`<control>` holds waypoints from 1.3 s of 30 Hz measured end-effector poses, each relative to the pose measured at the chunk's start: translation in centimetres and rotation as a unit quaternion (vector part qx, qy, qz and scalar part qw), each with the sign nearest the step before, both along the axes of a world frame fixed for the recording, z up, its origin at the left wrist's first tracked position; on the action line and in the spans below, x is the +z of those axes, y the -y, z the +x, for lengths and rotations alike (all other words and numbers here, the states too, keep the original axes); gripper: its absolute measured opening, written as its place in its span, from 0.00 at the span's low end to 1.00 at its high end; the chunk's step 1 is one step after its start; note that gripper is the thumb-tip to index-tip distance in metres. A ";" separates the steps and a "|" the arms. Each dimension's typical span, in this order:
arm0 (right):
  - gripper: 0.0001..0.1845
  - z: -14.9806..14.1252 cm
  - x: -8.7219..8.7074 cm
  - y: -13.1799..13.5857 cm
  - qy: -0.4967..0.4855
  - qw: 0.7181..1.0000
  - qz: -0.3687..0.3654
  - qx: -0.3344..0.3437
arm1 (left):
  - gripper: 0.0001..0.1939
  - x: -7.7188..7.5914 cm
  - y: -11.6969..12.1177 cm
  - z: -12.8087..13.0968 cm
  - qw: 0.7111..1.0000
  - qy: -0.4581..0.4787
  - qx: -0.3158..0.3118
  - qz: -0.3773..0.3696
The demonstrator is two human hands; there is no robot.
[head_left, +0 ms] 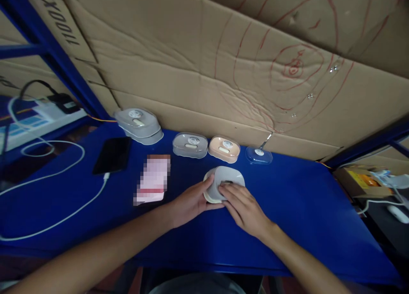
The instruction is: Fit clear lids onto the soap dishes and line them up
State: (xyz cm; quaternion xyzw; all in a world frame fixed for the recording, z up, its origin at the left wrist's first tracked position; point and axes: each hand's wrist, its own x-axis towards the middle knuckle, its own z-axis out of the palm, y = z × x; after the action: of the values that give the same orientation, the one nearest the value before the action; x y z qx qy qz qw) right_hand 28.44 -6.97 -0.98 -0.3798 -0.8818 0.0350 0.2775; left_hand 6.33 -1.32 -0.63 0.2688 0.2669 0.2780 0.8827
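A white oval soap box (pixel 227 176) lies on the blue table (pixel 287 217), just in front of me. My left hand (pixel 191 201) grips its left side, thumb up on the rim and fingers curled round its near edge. My right hand (pixel 243 205) rests on its top from the right, fingers laid together and pressing near a dark spot on the lid. Behind it stand a grey box with a clear lid (pixel 189 145), a peach one (pixel 224 148) and a small clear lid (pixel 259 155). Further left sits a stack of grey boxes (pixel 139 125).
A black phone (pixel 112 154) lies at the left with a white cable (pixel 60 174) looping across the table. A pink blurred card (pixel 152 180) lies beside my left hand. Cardboard with red scribbles (pixel 243 64) forms the back wall. A power strip (pixel 47 113) sits far left.
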 end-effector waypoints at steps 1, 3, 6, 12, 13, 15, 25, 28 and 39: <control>0.34 -0.3 -0.1 0.1 0.002 1.000 0.004 0.010 | 0.29 0.0 0.0 -0.1 1.000 0.005 -0.001 0.011; 0.35 -0.5 -0.4 0.2 0.018 0.999 0.008 0.027 | 0.27 0.0 -0.1 -0.2 0.999 0.010 -0.007 0.035; 0.35 0.1 -0.7 -0.3 0.038 0.998 0.012 0.054 | 0.22 -0.2 -0.2 -0.2 0.998 0.003 0.004 0.057; 0.30 7.4 -2.4 -5.1 -0.004 0.976 0.011 -0.220 | 0.21 0.5 -0.7 -0.1 0.997 -0.014 0.059 0.056; 0.32 9.0 -2.8 -6.0 0.014 0.962 0.005 -0.272 | 0.22 0.6 -0.8 -0.2 0.997 -0.018 0.059 0.054; 0.34 11.7 -3.5 -7.0 0.045 0.947 -0.012 -0.318 | 0.23 0.7 -1.0 -0.4 0.997 -0.026 0.058 0.045; 0.36 12.2 -2.9 -5.9 -0.011 0.953 -0.077 -0.293 | 0.27 1.2 -1.2 -0.6 0.991 -0.113 0.054 0.043; 0.32 10.3 -2.1 -5.2 -0.089 0.948 -0.057 -0.301 | 0.29 1.1 -1.1 -0.6 0.992 -0.098 0.050 0.066; 0.41 2.0 -0.2 -0.3 -0.020 0.998 0.017 -0.055 | 0.31 0.9 -0.6 -0.5 0.986 -0.012 0.033 0.161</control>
State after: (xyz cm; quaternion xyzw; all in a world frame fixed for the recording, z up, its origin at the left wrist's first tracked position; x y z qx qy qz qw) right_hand 30.42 -6.66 -1.21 -0.4219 -0.8544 0.0119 0.3030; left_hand 5.80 -0.71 0.26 0.4022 0.2377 0.3431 0.8149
